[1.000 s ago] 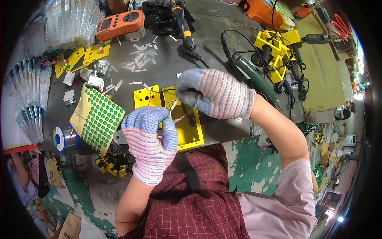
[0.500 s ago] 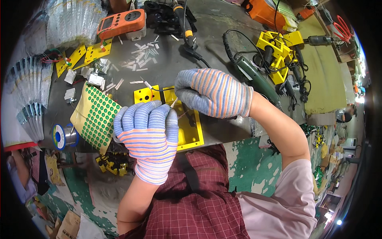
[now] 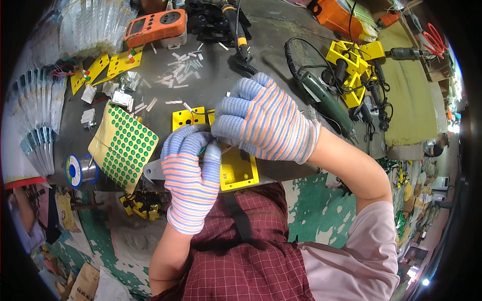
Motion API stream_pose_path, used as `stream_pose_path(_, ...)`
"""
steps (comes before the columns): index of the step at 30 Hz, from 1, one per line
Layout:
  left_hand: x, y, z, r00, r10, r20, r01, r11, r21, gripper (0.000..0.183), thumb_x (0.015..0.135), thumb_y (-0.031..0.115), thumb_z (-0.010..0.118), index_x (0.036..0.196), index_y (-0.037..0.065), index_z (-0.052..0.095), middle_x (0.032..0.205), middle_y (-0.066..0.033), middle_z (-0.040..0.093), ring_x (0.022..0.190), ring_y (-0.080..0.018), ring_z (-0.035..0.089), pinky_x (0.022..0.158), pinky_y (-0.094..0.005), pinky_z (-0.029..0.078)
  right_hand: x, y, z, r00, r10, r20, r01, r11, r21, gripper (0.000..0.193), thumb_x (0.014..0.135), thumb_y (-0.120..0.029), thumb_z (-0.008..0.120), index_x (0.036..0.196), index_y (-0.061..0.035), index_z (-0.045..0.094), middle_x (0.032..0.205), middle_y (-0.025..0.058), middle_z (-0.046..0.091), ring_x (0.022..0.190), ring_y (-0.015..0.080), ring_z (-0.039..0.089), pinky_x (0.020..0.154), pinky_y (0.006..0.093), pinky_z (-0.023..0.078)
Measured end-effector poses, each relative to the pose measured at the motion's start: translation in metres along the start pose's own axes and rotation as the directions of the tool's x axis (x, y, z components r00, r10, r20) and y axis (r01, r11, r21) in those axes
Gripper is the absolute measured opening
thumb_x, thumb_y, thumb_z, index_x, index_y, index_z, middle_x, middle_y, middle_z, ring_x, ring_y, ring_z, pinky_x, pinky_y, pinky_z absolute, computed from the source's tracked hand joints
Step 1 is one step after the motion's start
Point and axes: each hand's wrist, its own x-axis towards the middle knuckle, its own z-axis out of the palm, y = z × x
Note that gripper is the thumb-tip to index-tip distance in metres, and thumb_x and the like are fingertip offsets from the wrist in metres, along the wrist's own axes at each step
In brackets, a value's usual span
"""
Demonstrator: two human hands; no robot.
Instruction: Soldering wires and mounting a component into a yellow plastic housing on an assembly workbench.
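Note:
My left hand (image 3: 191, 168), in a striped knit glove, has its fingers curled and pinched together. My right hand (image 3: 266, 120), gloved alike, is closed with its fingertips against those of the left. Whatever they pinch is hidden; a bit of green, perhaps a wire, shows at the left fingertips. Under the hands lies an open yellow housing (image 3: 255, 176) at the table's near edge, partly covered. Just beyond the fingers sits a yellow plate (image 3: 181, 119) with round holes. A grey metal strip (image 3: 153, 171) with a hole sticks out beside my left hand.
Small white sleeves (image 3: 182, 70) lie scattered behind. At left are a sheet of green round stickers (image 3: 128, 145) and a solder spool (image 3: 83, 171). An orange multimeter (image 3: 155, 26) and soldering iron (image 3: 235, 27) are at the back; a green corded tool (image 3: 325, 100) and yellow holder (image 3: 351, 60) stand right.
My right hand has shifted left and turned, its fingertips now meeting the left hand's. My left hand has moved slightly right and curled further, uncovering the grey strip. The pale pointed piece between them is now hidden.

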Motion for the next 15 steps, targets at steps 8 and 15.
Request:
stream_pose_path(8,0.001,0.015,-0.004,0.985,0.150,-0.081,-0.105,0.908,0.406,0.021,0.082,0.030,0.069,0.095,0.013,0.066,0.109,-0.0080,0.061,0.108,-0.0305,0.055,0.104,-0.0526,0.036,0.003,-0.001,0.003,0.997,0.074,-0.003,-0.073,0.997,0.023,0.017,0.075,-0.025,0.069,0.089,-0.0159,0.068,0.084,0.0005,0.061,0.080,0.0252,0.057,0.072,0.0396,0.044)
stream_pose_path(15,0.002,0.016,0.002,0.974,0.175,-0.145,-0.105,0.913,0.394,0.017,0.082,0.024,0.070,0.094,0.011,0.067,0.110,-0.0103,0.062,0.110,-0.0326,0.055,0.102,-0.0512,0.039,0.000,0.000,0.001,0.993,0.114,0.030,-0.114,0.993,0.021,0.015,0.078,-0.026,0.070,0.088,-0.0163,0.067,0.083,0.0012,0.060,0.080,0.0262,0.057,0.071,0.0398,0.044)
